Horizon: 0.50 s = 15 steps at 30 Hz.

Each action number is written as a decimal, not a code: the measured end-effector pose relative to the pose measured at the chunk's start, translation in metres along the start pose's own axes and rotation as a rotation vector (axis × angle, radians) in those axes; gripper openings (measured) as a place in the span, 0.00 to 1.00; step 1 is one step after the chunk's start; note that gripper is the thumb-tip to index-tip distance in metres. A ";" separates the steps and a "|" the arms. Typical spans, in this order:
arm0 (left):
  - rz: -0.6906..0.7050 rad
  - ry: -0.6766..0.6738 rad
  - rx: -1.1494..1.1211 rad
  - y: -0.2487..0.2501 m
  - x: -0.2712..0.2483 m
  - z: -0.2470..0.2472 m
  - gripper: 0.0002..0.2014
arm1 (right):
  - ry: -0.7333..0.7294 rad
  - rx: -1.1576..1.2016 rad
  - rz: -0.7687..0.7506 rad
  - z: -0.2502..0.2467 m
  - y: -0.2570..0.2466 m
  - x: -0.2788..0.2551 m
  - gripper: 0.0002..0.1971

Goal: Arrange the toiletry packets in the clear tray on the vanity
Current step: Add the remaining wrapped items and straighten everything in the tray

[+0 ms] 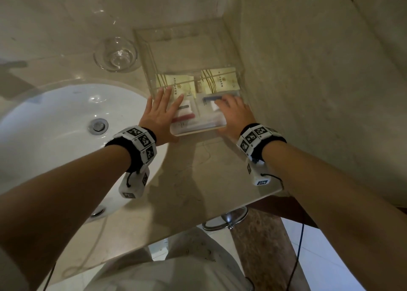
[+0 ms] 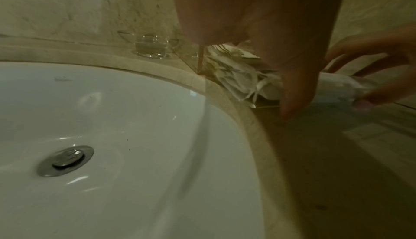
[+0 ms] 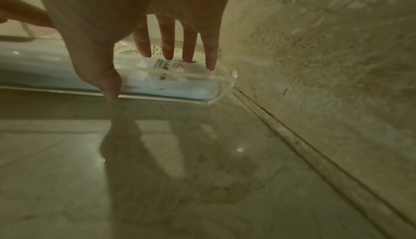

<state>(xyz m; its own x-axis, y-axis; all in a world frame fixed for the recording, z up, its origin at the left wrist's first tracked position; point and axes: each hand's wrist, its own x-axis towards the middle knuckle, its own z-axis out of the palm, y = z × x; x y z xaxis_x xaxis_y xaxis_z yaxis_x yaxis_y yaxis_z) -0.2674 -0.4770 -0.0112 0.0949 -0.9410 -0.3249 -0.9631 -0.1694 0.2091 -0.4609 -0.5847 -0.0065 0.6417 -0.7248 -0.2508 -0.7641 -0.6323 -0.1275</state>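
The clear tray (image 1: 187,46) sits on the vanity against the right wall. Two yellow packets (image 1: 220,80) lie side by side across its middle, and white packets (image 1: 207,123) fill its near end. My left hand (image 1: 164,105) lies flat with straight fingers on the left-hand packets, its thumb outside the tray's near left corner. My right hand (image 1: 231,110) rests straight fingers (image 3: 167,47) on a white printed packet (image 3: 171,67) at the near right. Its thumb (image 3: 109,84) hangs down in front of the tray's front wall (image 3: 223,84). Neither hand grips anything.
A white sink basin (image 1: 66,123) with a metal drain lies left of the tray. An empty glass (image 1: 115,55) stands by the tray's far left corner. The marble wall (image 1: 319,70) runs close along the tray's right side. The counter edge (image 1: 220,213) is near my body.
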 end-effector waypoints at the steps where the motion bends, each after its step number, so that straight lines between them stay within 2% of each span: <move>1: 0.013 -0.003 0.003 0.000 0.000 0.000 0.58 | -0.002 -0.002 -0.006 0.000 0.001 0.000 0.35; 6: 0.078 -0.051 0.052 -0.001 0.003 0.000 0.54 | -0.014 -0.001 -0.022 -0.001 0.002 -0.001 0.37; 11: 0.143 0.008 0.073 -0.002 0.004 -0.001 0.52 | -0.010 -0.053 -0.048 -0.005 0.004 0.000 0.36; 15: 0.175 -0.015 0.037 -0.003 0.002 0.002 0.47 | -0.036 -0.035 -0.075 -0.001 0.004 0.000 0.35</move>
<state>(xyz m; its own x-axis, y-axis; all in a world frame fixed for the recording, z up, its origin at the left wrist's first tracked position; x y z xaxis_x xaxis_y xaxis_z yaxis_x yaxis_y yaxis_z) -0.2652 -0.4781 -0.0147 -0.0786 -0.9505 -0.3006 -0.9732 0.0079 0.2297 -0.4642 -0.5873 -0.0057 0.6935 -0.6653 -0.2764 -0.7110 -0.6939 -0.1137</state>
